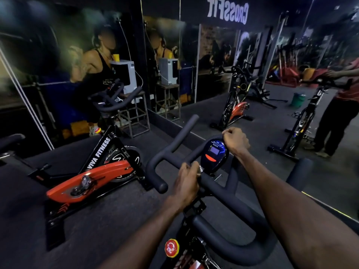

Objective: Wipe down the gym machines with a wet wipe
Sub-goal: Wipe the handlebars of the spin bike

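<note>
Wet wipe (200, 168): small pale scrap pinched in left hand (186, 183), just at lower left edge of the blue console (214, 155), touching the handlebar (213, 183) crossbar there. Mostly hidden by the fingers, only a bit of white visible.

Left hand: fingers curled around wipe and bar, knuckles up, forearm coming in from bottom centre.

Right hand (236, 141): closed in a fist at upper right edge of console, curled over the top of it or the bar behind; cannot tell which. No wipe visible in it.

Console: blue housing, small grey screen, red button below, mounted mid-handlebar. Handlebar: black foam, horns sticking forward to upper left, loop curving back at bottom right. Red knob (172, 247) on frame below, bottom centre.

Further out: second bike (93, 171) to the left, orange flywheel cover, "VIVA FITNESS" on frame, standing on dark floor mat (116, 210). Behind it, metal stand (134, 115) with white box unit on top, against the wall mural. Mirror wall (272, 74) ahead and right, showing bikes, a person in red top and a green bucket (298, 100).
</note>
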Demonstrator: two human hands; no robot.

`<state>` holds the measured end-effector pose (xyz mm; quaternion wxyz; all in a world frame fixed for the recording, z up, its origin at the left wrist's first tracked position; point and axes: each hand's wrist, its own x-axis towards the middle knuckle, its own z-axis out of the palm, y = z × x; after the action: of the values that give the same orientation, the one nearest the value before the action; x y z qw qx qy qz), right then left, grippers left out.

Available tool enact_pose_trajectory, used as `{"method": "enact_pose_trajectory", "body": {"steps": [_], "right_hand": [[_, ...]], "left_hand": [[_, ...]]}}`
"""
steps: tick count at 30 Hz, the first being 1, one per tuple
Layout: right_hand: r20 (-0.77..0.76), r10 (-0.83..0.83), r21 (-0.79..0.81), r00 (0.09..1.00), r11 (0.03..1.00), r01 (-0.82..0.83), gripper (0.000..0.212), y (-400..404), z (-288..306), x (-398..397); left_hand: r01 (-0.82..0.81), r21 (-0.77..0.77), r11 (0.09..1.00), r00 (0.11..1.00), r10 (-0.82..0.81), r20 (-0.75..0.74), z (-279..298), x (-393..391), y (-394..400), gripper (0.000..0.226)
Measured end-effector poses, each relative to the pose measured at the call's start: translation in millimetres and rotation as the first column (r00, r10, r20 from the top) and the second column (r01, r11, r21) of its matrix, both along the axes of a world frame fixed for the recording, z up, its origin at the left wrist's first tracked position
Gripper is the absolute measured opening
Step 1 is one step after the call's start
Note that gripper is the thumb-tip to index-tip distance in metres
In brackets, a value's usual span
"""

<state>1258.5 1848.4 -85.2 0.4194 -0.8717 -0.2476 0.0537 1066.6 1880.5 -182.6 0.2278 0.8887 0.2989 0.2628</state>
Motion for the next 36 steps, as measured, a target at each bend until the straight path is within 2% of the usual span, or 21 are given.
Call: {"method": "enact_pose_trajectory", "body": {"steps": [2, 4, 5, 6, 7, 8, 9, 11, 13, 15, 20, 23, 27, 32, 34, 36], "right_hand": [[0.007, 0.044, -0.007, 0.999, 0.999, -0.043, 0.029, -2, 1, 2], [0.170, 0.082, -0.056, 0.982, 0.996, -0.073, 0.029, -4, 3, 1], [0.325, 0.105, -0.071, 0.940, 0.994, -0.086, 0.030, -5, 5, -4], [0.491, 0.153, -0.061, 0.858, 0.988, -0.141, 0.029, -5, 8, -10], [0.590, 0.229, -0.026, 0.774, 0.964, -0.266, 0.027, -4, 11, -17], [0.613, 0.341, -0.016, 0.712, 0.907, -0.421, 0.024, -1, 14, -25], [0.583, 0.478, -0.063, 0.657, 0.833, -0.550, 0.021, 2, 15, -35], [0.416, 0.714, -0.303, 0.564, 0.693, -0.654, 0.014, 8, 11, -57], [0.253, 0.831, -0.535, 0.496, 0.547, -0.644, 0.009, 12, -2, -75], [0.180, 0.860, -0.615, 0.478, 0.477, -0.628, 0.017, 16, -20, -86], [0.220, 0.844, -0.650, 0.489, 0.501, -0.572, 0.023, 34, -37, -87], [0.275, 0.828, -0.625, 0.488, 0.540, -0.563, 0.024, 46, -43, -86], [0.319, 0.812, -0.585, 0.489, 0.575, -0.573, 0.026, 69, -50, -96], [0.221, 0.826, -0.734, 0.518, 0.491, -0.470, 0.029, 91, -40, -104], [0.213, 0.845, -0.777, 0.491, 0.451, -0.439, 0.029, 95, -44, -106], [0.232, 0.839, -0.770, 0.492, 0.467, -0.435, 0.026, 102, -46, -111]], "left_hand": [[-0.013, 0.028, 1.000, 1.000, 0.012, 0.023, 1, 1, -10, 0.009], [-0.091, 0.001, 0.996, 0.996, 0.091, 0.012, 1, -4, -6, 0.016], [-0.149, -0.009, 0.989, 0.989, 0.149, -0.009, 0, -7, 0, 0.019], [-0.210, -0.056, 0.976, 0.978, 0.209, -0.019, -1, -9, 7, 0.019], [-0.253, -0.100, 0.962, 0.967, 0.254, -0.005, -2, -12, 11, 0.017], [-0.263, -0.125, 0.957, 0.963, 0.268, 0.021, -1, -12, 13, 0.013], [-0.268, -0.133, 0.954, 0.959, 0.277, 0.054, -1, -13, 15, 0.014], [-0.276, -0.218, 0.936, 0.944, 0.307, 0.123, 3, -13, 19, 0.021], [-0.270, -0.330, 0.905, 0.930, 0.334, 0.156, 4, -15, 23, 0.022], [-0.229, -0.404, 0.886, 0.935, 0.316, 0.164, -1, -18, 34, 0.029], [-0.179, -0.504, 0.845, 0.917, 0.329, 0.225, -2, -27, 60, 0.042], [-0.221, -0.407, 0.886, 0.908, 0.339, 0.245, 2, -30, 81, 0.038], [-0.255, -0.312, 0.915, 0.933, 0.318, 0.170, -4, -32, 106, 0.031], [-0.260, -0.246, 0.934, 0.941, 0.302, 0.153, -12, -34, 138, 0.029], [-0.246, -0.216, 0.945, 0.945, 0.283, 0.161, -11, -31, 148, 0.029], [-0.250, -0.210, 0.945, 0.943, 0.287, 0.170, -11, -25, 156, 0.028]]}}
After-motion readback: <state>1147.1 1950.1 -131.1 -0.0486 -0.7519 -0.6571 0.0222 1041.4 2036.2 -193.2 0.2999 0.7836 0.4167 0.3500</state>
